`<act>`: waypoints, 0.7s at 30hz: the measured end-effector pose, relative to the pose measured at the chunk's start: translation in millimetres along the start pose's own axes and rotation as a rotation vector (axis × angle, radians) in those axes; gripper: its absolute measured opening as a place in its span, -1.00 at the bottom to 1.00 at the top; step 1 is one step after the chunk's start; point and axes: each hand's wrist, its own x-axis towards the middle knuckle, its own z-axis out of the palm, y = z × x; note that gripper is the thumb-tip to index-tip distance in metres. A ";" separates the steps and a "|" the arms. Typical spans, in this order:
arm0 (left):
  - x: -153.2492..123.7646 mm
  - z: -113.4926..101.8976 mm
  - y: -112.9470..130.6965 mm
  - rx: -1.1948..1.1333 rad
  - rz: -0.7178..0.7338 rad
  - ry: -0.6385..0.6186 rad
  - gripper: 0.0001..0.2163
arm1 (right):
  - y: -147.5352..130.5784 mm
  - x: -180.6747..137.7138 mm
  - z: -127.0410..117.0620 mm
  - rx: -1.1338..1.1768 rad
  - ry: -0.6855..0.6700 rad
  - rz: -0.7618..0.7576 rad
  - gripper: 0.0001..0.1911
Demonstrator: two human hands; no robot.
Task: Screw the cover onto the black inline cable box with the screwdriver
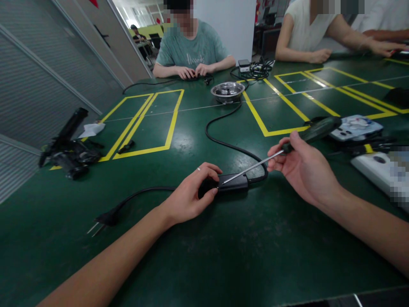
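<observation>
My left hand point(194, 194) is closed around one end of a black power adapter point(233, 182) lying on the green table point(198, 256). My right hand point(303, 164) grips a screwdriver point(306, 135) with a dark handle. Its thin metal shaft slants down to the left and its tip touches the top of the adapter. A black cable point(223, 143) loops from the adapter's right end toward the table's far side. Another cord runs left from it to a two-pin plug point(107, 219).
A metal bowl point(227, 91) stands mid-table among yellow tape outlines. Black gear point(68, 149) lies at the left edge. A phone point(356, 127) and a white device point(380, 168) lie at right. Two people sit across the table, hands resting on it, beside a cable pile point(255, 68).
</observation>
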 end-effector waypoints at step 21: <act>0.5 1.5 2.9 0.119 -0.014 -0.067 -0.75 | -3.0 -8.3 0.4 -0.376 -0.119 -0.334 -0.92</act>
